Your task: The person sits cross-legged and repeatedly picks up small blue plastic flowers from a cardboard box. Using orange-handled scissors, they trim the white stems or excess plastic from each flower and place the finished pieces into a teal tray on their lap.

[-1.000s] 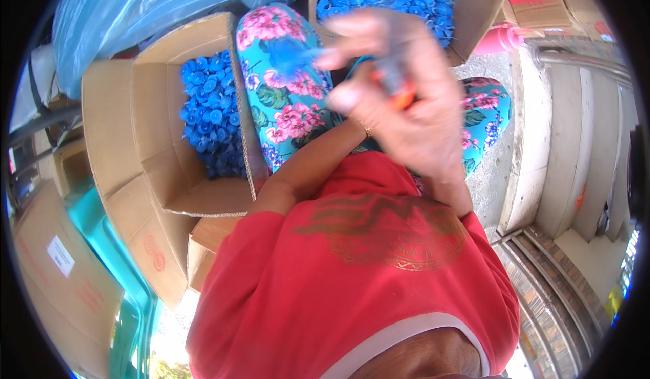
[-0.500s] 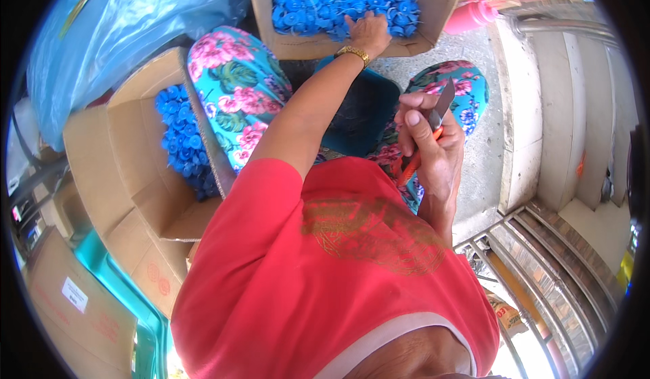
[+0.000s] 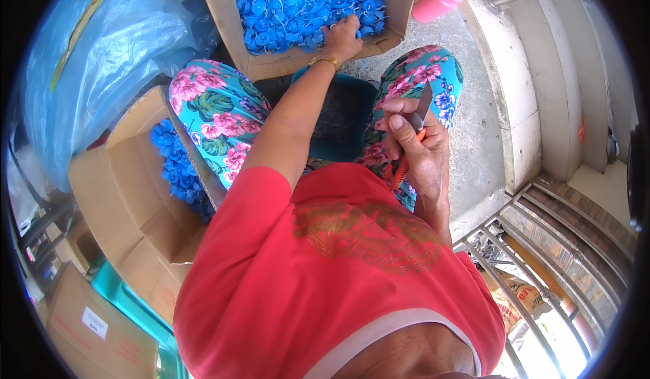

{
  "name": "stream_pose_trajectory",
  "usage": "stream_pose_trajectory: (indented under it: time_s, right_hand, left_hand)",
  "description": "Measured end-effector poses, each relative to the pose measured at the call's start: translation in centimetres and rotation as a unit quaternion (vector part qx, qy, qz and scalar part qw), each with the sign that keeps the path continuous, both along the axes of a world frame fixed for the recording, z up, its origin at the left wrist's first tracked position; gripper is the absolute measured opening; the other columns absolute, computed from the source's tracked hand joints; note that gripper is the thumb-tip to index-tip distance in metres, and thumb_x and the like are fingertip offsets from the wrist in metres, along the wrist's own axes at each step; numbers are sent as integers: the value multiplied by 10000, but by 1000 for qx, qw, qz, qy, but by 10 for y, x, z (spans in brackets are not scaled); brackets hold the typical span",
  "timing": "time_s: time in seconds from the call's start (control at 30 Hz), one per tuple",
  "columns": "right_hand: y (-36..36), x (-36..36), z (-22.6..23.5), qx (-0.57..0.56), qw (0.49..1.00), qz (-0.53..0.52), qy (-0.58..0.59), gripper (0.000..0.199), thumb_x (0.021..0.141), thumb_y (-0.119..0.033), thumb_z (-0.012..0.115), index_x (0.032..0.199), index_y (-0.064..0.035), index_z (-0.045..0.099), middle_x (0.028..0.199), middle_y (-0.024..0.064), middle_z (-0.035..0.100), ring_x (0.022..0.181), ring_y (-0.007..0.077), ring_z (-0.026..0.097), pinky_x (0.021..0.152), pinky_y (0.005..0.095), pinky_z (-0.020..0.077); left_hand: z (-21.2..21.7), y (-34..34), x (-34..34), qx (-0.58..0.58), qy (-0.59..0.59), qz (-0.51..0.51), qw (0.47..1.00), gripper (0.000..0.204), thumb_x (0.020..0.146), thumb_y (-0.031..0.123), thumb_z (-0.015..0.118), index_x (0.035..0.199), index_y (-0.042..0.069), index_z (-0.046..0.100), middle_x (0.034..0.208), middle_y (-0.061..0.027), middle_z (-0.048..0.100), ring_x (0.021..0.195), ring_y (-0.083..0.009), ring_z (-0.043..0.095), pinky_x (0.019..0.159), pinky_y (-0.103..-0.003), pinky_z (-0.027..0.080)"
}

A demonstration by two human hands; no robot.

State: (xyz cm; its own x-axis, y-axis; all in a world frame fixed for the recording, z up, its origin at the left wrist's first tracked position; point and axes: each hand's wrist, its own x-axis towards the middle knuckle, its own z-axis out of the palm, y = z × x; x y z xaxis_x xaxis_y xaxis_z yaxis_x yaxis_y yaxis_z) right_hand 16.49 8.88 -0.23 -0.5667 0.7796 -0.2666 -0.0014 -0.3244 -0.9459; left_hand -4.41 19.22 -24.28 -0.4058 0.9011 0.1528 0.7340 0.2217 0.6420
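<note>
My left hand (image 3: 342, 39) is stretched out to the near right part of a heap of small blue cup-shaped pieces (image 3: 291, 12) with thin pale strands. Its fingers curl down among the pieces, and whatever they grip is hidden. A cardboard box (image 3: 225, 15) holds the heap. Over my right thigh, my right hand (image 3: 425, 150) is closed around a knife (image 3: 424, 103) with an orange handle, its blade pointing up and away from me. Between my legs sits a dark teal basin (image 3: 342, 125), partly covered by my left forearm.
On my left, an open cardboard box (image 3: 112, 186) contains more blue pieces (image 3: 177, 166). Blue plastic sheeting (image 3: 128, 61) lies beyond it. A pink bottle (image 3: 437, 1) stands at the far right, near pale steps (image 3: 542, 88). Metal railings (image 3: 542, 257) are at the near right.
The whole view has shifted, so the far box and basin now appear farther left. My left hand stays at the heap with its fingers slightly repositioned. My right hand keeps hold of the knife.
</note>
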Motion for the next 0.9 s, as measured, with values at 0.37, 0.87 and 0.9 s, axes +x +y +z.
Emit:
stream_pose_trajectory:
  time_s: [0.37,0.87,0.9]
  right_hand:
    - [4,-4,-23,-182,972,68,132,490,974,-354,389,1337,-26,361,808,79,524,484,108,437,450,236,350]
    - [-6,-14,-19,-249,928,111,254,401,979,-294,425,1313,-75,385,776,67,508,496,107,431,448,236,363]
    - [-7,-14,-19,-249,926,111,260,395,979,-292,426,1307,-74,396,773,64,507,496,105,430,449,234,363]
  left_hand:
    - [169,-119,2,30,-677,-85,731,278,876,66,552,1147,44,493,1053,-102,584,1034,-218,586,900,-397,483]
    - [225,-178,22,97,-558,-116,816,345,866,20,531,1207,28,483,1154,-108,556,1087,-174,530,916,-345,468]
    - [226,-180,22,94,-581,-104,802,353,858,10,535,1206,18,480,1142,-104,550,1064,-169,532,909,-338,469]
